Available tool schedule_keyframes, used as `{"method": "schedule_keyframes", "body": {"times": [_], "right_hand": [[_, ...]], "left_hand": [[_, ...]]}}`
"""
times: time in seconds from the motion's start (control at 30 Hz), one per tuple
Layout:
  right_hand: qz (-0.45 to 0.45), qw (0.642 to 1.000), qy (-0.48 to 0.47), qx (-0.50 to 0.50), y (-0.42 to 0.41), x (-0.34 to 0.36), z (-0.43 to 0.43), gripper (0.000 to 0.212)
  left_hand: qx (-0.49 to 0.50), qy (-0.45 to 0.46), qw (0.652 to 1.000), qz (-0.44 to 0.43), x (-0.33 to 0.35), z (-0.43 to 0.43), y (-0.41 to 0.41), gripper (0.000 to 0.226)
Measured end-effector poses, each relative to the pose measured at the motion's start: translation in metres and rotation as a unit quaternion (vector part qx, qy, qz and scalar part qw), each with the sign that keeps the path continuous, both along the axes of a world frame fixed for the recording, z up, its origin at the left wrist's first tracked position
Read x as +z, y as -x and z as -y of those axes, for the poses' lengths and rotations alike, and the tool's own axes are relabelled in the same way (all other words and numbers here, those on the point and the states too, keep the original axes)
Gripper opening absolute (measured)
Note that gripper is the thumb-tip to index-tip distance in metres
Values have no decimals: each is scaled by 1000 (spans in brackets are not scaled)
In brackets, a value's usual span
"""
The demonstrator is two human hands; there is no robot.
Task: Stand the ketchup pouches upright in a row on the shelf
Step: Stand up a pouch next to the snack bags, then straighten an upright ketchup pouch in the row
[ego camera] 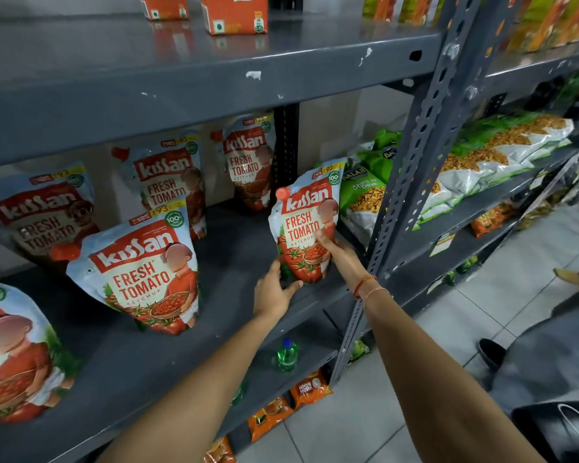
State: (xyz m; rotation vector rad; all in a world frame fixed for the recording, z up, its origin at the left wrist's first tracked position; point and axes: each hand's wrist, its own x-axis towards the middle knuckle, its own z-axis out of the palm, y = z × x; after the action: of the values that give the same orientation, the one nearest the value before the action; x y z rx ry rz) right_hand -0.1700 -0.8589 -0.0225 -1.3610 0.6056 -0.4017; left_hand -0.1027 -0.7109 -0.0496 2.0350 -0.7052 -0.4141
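Note:
Several Kissan ketchup pouches stand on the grey shelf (234,262). One pouch (306,208) stands upright at the shelf's right front, near the upright post. My left hand (274,292) holds its lower left corner and my right hand (340,253) presses its lower right side. Another pouch (141,269) stands at the front middle, and one (10,345) at the front left edge. Three more stand behind: left (44,212), middle (171,175) and right (248,158).
A perforated grey post (411,182) rises right of the held pouch. Green snack bags (365,192) fill the neighbouring shelf. Orange cartons (234,15) sit on the shelf above. A green bottle (286,354) stands on the shelf below. Tiled floor lies at the right.

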Motion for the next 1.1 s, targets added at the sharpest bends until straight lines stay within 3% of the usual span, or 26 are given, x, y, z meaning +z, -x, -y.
{"method": "schedule_keyframes", "body": {"times": [0.17, 0.33, 0.5, 0.6, 0.67, 0.8, 0.87, 0.97, 1.1], "right_hand": [[-6, 999, 18, -35, 7, -8, 0, 58], [13, 996, 7, -86, 7, -15, -4, 52], [10, 993, 18, -116, 10, -17, -12, 58], [14, 985, 55, -161, 14, -16, -24, 53], [14, 970, 105, -218, 17, -18, -42, 49], [-65, 887, 317, -328, 26, -33, -95, 57], [-48, 872, 390, -292, 21, -35, -124, 49], [-7, 882, 441, -166, 3, -34, -152, 39], [-11, 958, 286, 4, -28, -18, -177, 56]], "left_hand": [[44, 3, 999, 27, -8, 14, 13, 69], [42, 4, 998, 51, -12, 16, 13, 69], [21, 11, 1000, 17, -12, 13, 10, 70], [-14, 37, 998, -48, -1, 7, 10, 70], [-21, 48, 995, -84, 7, -5, 15, 64], [-10, 45, 999, -21, 5, -50, 30, 47], [36, 75, 996, -13, 3, -76, 32, 38], [160, 131, 978, -4, 9, -116, 27, 21], [304, 159, 939, 17, 13, -168, 13, 12]]}}
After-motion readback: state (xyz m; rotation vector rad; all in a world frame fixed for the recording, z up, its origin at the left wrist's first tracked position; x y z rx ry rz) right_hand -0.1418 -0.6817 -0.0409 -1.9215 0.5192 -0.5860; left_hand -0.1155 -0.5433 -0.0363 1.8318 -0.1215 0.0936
